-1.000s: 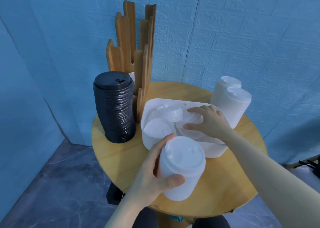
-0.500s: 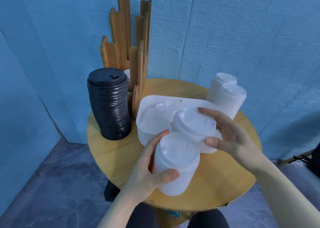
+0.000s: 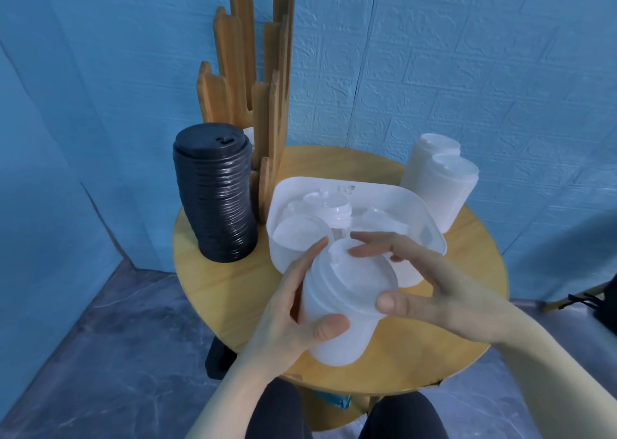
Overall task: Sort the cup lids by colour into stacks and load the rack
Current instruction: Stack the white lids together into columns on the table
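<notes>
While left hand wraps white lid stack, thumb across front, right hand pinches top lid by rim, fingers spread over far edge. Stack's long axis tilted, top toward person, above near edge of surface. Beyond: white tray with loose lids, black lid stack upright at left, wooden rack behind, two white stacks at right.

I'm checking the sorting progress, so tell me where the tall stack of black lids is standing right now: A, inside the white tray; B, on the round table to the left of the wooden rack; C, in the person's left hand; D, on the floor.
B: the stack of black lids stands upright on the round table, just left of the wooden rack, outside the white tray.
</notes>
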The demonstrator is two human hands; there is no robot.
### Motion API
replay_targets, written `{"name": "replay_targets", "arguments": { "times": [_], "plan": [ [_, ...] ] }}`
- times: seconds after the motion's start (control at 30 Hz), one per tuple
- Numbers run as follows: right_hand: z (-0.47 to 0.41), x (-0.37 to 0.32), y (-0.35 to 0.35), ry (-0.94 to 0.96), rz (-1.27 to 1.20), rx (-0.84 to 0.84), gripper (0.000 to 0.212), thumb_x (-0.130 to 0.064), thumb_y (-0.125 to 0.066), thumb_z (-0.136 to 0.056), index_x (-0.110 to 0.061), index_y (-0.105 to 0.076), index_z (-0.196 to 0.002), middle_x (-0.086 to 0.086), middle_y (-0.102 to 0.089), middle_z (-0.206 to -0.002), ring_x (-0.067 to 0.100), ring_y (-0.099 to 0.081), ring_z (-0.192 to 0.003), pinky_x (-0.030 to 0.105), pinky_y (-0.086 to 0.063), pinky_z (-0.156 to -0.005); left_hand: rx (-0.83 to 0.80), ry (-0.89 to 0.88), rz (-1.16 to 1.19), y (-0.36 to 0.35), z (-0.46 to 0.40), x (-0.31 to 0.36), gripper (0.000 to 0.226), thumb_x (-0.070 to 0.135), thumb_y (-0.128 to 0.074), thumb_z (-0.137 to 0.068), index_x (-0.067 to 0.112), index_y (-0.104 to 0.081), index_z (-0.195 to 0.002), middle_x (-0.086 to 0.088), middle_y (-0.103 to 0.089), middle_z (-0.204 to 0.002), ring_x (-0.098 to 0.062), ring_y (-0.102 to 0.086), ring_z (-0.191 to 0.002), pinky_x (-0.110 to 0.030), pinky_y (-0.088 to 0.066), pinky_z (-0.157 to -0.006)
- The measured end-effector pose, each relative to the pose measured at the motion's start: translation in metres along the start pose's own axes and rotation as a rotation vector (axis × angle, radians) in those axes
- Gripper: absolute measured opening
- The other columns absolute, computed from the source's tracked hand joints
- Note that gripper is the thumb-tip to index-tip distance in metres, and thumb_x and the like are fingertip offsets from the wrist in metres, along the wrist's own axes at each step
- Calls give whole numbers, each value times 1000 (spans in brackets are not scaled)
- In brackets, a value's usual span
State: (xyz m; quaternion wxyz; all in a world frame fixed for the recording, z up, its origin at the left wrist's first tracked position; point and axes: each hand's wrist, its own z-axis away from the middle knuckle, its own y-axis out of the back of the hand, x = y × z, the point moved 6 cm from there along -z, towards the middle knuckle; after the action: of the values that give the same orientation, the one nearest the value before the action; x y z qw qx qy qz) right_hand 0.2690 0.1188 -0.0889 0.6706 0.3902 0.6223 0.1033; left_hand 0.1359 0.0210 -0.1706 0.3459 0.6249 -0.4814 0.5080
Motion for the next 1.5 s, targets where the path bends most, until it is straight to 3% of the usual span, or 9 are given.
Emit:
{"name": "replay_targets", "arguments": {
  "times": [0.13,0.3,0.5,0.87,0.97,1.2,1.27,1.37,1.5],
  "plan": [
    [-8,-12,-4,64,74,14,41,-59,-68,-77,-47,-59,-115,-27,-45,-141,6,-33,-139,42,-27,-114,0,22,37,1,0,-5,99,64,-87,-56,59,-37,-141,17,-52,-144,-11,-50,-133,-32,-51,-100],
    [-15,-16,-7,83,-25,-199,33,-31,-74,-81,-34,-68,-113,-23,-42,-146,4,-29,-142,28,-27,-114,-3,19,55,0,0,-6,105,62,-90,-51,59,-37,-141,17,-51,-145,-11,-50,-134,-32,-50,-100],
    [-12,-12,-15,46,109,-24,37,-61,-67,-73,-47,-63,-107,-32,-42,-135,4,-32,-135,35,-26,-112,1,15,55,0,0,-3,104,64,-89,-50,58,-39,-141,20,-50,-144,-9,-50,-133,-29,-50,-99],
    [1,-3,-38,161,-146,190,32,-55,-56,-89,-36,-65,-113,-11,-40,-147,22,-27,-142,52,-27,-112,-6,-9,1,-1,1,-2,96,66,-84,-60,44,-40,-143,9,-51,-143,-19,-50,-134,-38,-50,-102],
    [0,-3,-38,183,-145,189,33,-56,-55,-90,-35,-65,-113,-12,-40,-146,21,-29,-141,51,-27,-112,47,-69,-51,-2,-1,5,101,68,-82,-62,32,-38,-145,1,-47,-143,-27,-47,-136,-48,-47,-105],
    [-7,-4,-25,158,-169,34,46,-62,-43,-93,-32,-65,-119,-10,-46,-145,20,-34,-140,43,-26,-112,65,-84,-6,-5,-9,9,91,63,-85,-60,40,-47,-139,9,-55,-141,-19,-51,-133,-34,-49,-102],
    [-16,2,1,98,-176,138,45,-60,-46,-92,-29,-66,-118,-12,-58,-134,11,-45,-133,31,-34,-107,99,-67,-8,-4,-8,7,88,67,-84,-58,44,-49,-136,12,-57,-136,-16,-54,-129,-30,-49,-100],
    [-34,30,49,-43,86,459,27,-45,-61,-91,-31,-65,-113,-27,-62,-114,-5,-51,-116,23,-34,-96,134,-46,-10,-5,-7,5,94,72,-81,-58,34,-46,-135,19,-59,-131,-8,-55,-124,-19,-48,-95],
    [-63,76,67,-334,759,279,47,-45,-64,-89,-30,-54,-132,-10,-54,-133,15,-35,-131,35,-25,-99,100,-25,14,-4,-6,0,104,71,-84,-54,26,-43,-138,16,-60,-132,-9,-57,-124,-20,-49,-95]
  ]
}}
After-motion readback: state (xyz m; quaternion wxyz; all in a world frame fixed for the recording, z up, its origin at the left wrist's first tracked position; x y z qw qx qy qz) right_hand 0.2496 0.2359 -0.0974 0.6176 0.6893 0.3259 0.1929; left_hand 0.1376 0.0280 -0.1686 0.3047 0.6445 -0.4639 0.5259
